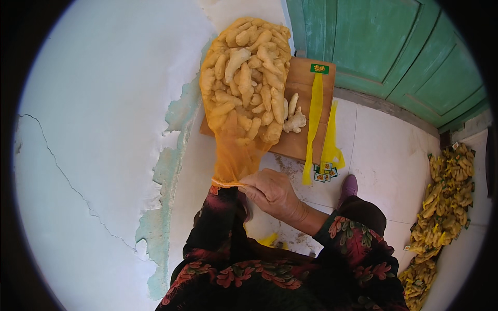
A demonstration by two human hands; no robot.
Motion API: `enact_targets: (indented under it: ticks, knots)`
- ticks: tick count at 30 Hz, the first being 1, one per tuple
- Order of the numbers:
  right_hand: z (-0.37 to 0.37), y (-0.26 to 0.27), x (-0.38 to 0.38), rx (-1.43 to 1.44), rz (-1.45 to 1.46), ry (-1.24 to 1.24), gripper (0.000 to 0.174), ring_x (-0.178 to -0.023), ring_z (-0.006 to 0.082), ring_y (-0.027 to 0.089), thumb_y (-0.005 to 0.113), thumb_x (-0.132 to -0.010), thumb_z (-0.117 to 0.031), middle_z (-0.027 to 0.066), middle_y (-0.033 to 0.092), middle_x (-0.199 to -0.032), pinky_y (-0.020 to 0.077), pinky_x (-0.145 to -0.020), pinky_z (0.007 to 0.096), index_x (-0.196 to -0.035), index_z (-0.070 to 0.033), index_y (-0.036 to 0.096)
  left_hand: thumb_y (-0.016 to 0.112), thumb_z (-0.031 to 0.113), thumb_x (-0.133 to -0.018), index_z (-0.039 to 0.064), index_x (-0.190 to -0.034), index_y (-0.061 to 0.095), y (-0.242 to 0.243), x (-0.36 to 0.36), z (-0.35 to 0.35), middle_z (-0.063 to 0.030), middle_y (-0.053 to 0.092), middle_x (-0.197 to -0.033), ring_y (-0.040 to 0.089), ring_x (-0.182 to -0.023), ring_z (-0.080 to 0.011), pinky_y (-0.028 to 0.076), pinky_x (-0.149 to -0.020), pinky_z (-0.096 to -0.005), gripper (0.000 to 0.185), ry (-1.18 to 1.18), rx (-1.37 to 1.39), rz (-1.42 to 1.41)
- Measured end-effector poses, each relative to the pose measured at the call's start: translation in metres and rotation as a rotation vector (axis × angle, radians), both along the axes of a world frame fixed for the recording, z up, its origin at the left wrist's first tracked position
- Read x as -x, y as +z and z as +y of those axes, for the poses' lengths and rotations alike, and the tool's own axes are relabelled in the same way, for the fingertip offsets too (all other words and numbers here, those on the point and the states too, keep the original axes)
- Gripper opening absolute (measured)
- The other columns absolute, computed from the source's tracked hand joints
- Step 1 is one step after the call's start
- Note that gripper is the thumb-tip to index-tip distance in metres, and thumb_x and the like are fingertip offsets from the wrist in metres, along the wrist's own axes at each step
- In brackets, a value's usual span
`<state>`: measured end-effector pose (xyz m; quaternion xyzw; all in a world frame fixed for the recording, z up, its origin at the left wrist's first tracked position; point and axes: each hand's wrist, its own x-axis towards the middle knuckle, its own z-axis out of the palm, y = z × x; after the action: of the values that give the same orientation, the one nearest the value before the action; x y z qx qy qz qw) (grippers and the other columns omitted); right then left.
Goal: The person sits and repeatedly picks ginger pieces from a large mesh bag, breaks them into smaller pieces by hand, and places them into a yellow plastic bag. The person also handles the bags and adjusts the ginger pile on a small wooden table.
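A large orange mesh sack (241, 155) full of ginger roots (245, 81) lies before me, its mouth towards my body. My right hand (270, 192) pinches the rim of that mouth between thumb and fingers. Through the opening goes my left sleeve, and my left hand (232, 123) shows only dimly through the mesh among the roots. Whether it grips a root cannot be told. Beside the sack, loose ginger pieces (295, 119) rest on a brown cardboard box (293, 145). A flat yellow mesh bag (314, 116) with a green picture label (320, 69) hangs over the box's near edge.
More yellow netting (331, 144) and several small labels (326, 173) lie right of the box. Filled yellow net bags of ginger (439, 210) are heaped along the right wall. A green door (365, 42) stands behind; a peeling wall (101, 136) rises at left. My purple shoe (349, 186) is on the tiles.
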<state>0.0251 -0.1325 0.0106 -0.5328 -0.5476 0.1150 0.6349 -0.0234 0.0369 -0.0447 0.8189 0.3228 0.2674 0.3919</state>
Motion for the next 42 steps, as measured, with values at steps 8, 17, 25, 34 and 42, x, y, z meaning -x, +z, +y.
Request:
enact_targets:
  ticks: [8,17,25,34,42]
  knots:
    - [-0.001,-0.004,0.001,0.026,0.010,0.003,0.010,-0.067,0.0283,0.060,0.065,-0.082,-0.013,0.0082,0.060,-0.072,0.0455,-0.060,0.0377,-0.089,-0.006,0.061,0.073,0.016,-0.069,0.003,-0.130,0.043,-0.001,-0.013,-0.011,-0.0153,0.052,-0.120,0.054,-0.108,-0.0235,0.046,-0.088,-0.0349,0.070,-0.007,-0.430,0.131]
    - [0.004,-0.006,0.003,0.072,0.070,0.026,0.010,-0.067,0.0275,0.061,0.064,-0.083,-0.012,0.0092,0.062,-0.074,0.0463,-0.057,0.0355,-0.090,-0.006,0.061,0.070,0.015,-0.072,0.002,-0.130,0.043,0.007,-0.014,0.007,-0.0132,0.053,-0.119,0.055,-0.106,-0.0201,0.047,-0.086,-0.0312,0.065,-0.079,0.063,-0.100]
    - [0.004,-0.005,0.000,0.143,0.500,0.043,0.012,-0.063,0.0128,0.057,0.059,-0.089,-0.014,0.0072,0.059,-0.070,0.0453,-0.059,0.0262,-0.094,-0.003,0.060,0.071,0.025,-0.074,0.005,-0.135,0.036,0.045,0.086,-0.092,-0.0102,0.056,-0.106,0.059,-0.083,-0.0184,0.050,-0.070,-0.0257,0.074,-0.041,0.885,0.032]
    - [-0.002,-0.013,0.006,0.200,0.520,0.023,0.013,-0.059,0.0081,0.053,0.060,-0.090,-0.015,0.0030,0.056,-0.066,0.0452,-0.055,0.0253,-0.089,-0.002,0.057,0.073,0.012,-0.064,0.006,-0.138,0.035,0.145,0.029,-0.073,-0.0106,0.050,-0.124,0.057,-0.101,-0.0175,0.048,-0.085,-0.0300,0.084,-0.356,0.517,-0.192]
    - [-0.004,-0.030,-0.010,0.510,-0.194,0.080,0.024,-0.074,0.0358,0.062,0.061,-0.078,-0.020,0.0140,0.065,-0.087,0.0504,-0.065,0.0379,-0.096,-0.004,0.060,0.066,0.018,-0.070,0.004,-0.122,0.049,0.092,-0.203,-0.047,-0.0192,0.061,-0.105,0.062,-0.096,-0.0322,0.048,-0.082,-0.0370,0.056,-0.391,-0.388,0.438]
